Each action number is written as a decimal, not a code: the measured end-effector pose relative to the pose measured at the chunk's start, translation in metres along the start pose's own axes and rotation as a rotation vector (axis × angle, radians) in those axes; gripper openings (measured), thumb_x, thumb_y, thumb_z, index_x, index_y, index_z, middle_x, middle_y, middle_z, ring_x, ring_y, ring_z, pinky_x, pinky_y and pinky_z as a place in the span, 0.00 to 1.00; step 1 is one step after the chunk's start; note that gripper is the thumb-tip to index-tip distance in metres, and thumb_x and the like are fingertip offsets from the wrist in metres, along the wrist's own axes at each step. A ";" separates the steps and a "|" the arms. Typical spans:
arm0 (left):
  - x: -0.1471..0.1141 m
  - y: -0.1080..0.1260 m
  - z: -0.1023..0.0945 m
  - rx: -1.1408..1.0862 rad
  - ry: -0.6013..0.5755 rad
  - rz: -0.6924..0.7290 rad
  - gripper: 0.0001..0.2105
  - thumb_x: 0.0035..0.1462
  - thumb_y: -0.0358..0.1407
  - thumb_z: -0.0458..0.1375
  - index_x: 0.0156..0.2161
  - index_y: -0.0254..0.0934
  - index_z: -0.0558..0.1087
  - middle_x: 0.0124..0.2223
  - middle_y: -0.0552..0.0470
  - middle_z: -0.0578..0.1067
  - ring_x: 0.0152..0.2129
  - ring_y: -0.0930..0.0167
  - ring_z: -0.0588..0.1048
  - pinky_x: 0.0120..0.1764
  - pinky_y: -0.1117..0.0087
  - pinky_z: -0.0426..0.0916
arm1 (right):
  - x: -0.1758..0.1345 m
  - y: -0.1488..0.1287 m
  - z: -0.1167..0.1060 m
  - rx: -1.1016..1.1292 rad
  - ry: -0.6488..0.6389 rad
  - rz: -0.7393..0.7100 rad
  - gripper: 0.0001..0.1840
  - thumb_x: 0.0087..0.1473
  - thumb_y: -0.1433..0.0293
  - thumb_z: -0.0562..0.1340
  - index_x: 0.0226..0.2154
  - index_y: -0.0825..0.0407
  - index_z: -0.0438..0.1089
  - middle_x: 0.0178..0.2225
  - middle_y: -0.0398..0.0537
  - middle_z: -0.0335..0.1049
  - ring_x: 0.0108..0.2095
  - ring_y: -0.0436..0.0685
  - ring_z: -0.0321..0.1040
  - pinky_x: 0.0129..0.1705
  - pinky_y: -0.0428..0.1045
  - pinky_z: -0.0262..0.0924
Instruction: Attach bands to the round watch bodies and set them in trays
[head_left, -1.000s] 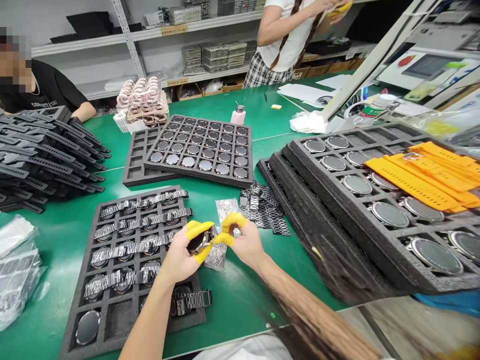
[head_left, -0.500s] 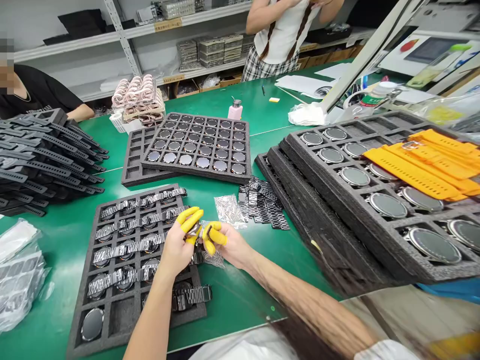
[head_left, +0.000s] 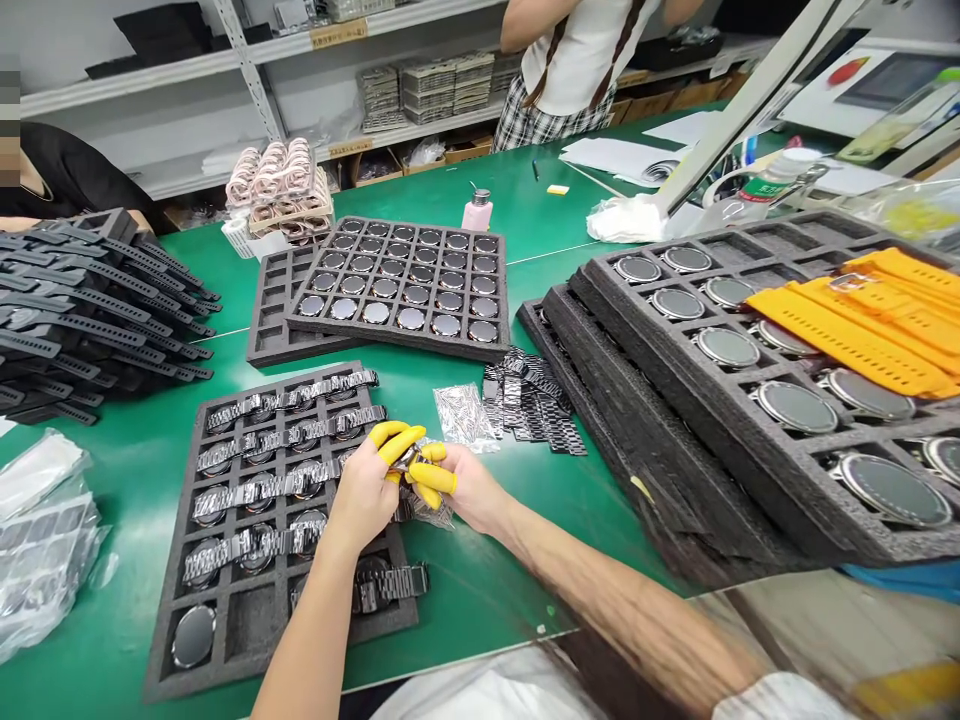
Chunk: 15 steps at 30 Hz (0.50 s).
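Note:
Yellow finger cots cover several fingertips of both my hands. My left hand (head_left: 369,485) is closed around a watch (head_left: 409,458), of which only a dark, shiny metal part shows between the fingers. From the other side, my right hand (head_left: 465,487) pinches at the same watch, fingers bent; any small part in them is hidden. Below and left lies a black foam tray (head_left: 244,665) holding watches with black metal link bands and one bare watch head (head_left: 194,636). A clear bag of small metal pins (head_left: 465,415) lies beyond my hands, beside loose black link bands (head_left: 534,405).
Stacked foam trays (head_left: 630,440) with watch heads and orange straps (head_left: 862,320) rise at the right. Another filled tray (head_left: 405,285) lies behind. Black straps (head_left: 97,310) are piled left, near plastic bags (head_left: 45,550). Two people are across the table.
My hands have drawn closer together around the watch, the right fingers now against it. The whole view has shifted slightly. The person at left has leaned lower.

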<state>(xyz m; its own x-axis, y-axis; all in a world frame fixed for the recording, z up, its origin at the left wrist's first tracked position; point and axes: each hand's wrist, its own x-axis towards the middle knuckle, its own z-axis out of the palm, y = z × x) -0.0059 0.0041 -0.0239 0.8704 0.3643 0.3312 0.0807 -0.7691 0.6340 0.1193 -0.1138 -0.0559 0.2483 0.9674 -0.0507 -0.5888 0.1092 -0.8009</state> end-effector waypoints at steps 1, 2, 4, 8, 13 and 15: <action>0.000 0.000 0.000 0.005 0.001 -0.005 0.35 0.52 0.17 0.48 0.62 0.43 0.75 0.57 0.46 0.76 0.53 0.66 0.77 0.55 0.65 0.75 | 0.000 0.000 0.000 0.011 0.004 -0.003 0.23 0.50 0.53 0.77 0.25 0.53 0.72 0.17 0.39 0.66 0.18 0.48 0.57 0.23 0.46 0.50; -0.001 0.000 0.001 0.011 0.004 -0.009 0.35 0.52 0.17 0.48 0.62 0.43 0.75 0.57 0.46 0.76 0.53 0.66 0.77 0.55 0.64 0.75 | 0.000 0.000 0.001 0.021 0.007 -0.008 0.24 0.50 0.52 0.77 0.25 0.53 0.72 0.17 0.39 0.66 0.18 0.48 0.57 0.24 0.46 0.50; -0.001 0.000 0.001 0.023 0.011 -0.014 0.35 0.53 0.17 0.47 0.62 0.43 0.75 0.57 0.45 0.76 0.52 0.67 0.77 0.55 0.65 0.75 | 0.000 0.001 0.001 0.034 0.010 -0.014 0.24 0.50 0.51 0.77 0.25 0.52 0.72 0.17 0.39 0.66 0.18 0.48 0.56 0.24 0.46 0.50; 0.000 0.001 0.001 0.031 0.003 -0.013 0.35 0.52 0.17 0.47 0.61 0.43 0.74 0.57 0.46 0.75 0.52 0.67 0.77 0.56 0.65 0.75 | 0.001 0.001 0.000 0.024 0.017 0.002 0.26 0.49 0.49 0.77 0.24 0.52 0.71 0.17 0.39 0.65 0.18 0.49 0.56 0.23 0.46 0.50; 0.000 0.001 0.002 0.048 0.009 -0.004 0.34 0.53 0.16 0.47 0.61 0.43 0.74 0.57 0.45 0.74 0.53 0.67 0.76 0.56 0.64 0.74 | 0.001 0.002 -0.001 0.029 0.021 0.011 0.26 0.50 0.49 0.76 0.24 0.52 0.71 0.17 0.39 0.66 0.19 0.48 0.55 0.24 0.46 0.50; 0.000 0.001 0.002 0.057 0.021 -0.007 0.34 0.54 0.17 0.47 0.62 0.43 0.73 0.57 0.45 0.73 0.52 0.66 0.76 0.56 0.63 0.74 | 0.001 0.001 0.001 0.070 0.036 0.015 0.27 0.49 0.49 0.77 0.25 0.52 0.71 0.18 0.39 0.66 0.19 0.48 0.55 0.24 0.46 0.50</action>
<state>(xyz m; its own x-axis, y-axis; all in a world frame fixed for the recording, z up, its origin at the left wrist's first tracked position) -0.0050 0.0018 -0.0248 0.8596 0.3798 0.3417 0.1146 -0.7952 0.5954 0.1180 -0.1121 -0.0562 0.2656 0.9603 -0.0851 -0.6447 0.1113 -0.7563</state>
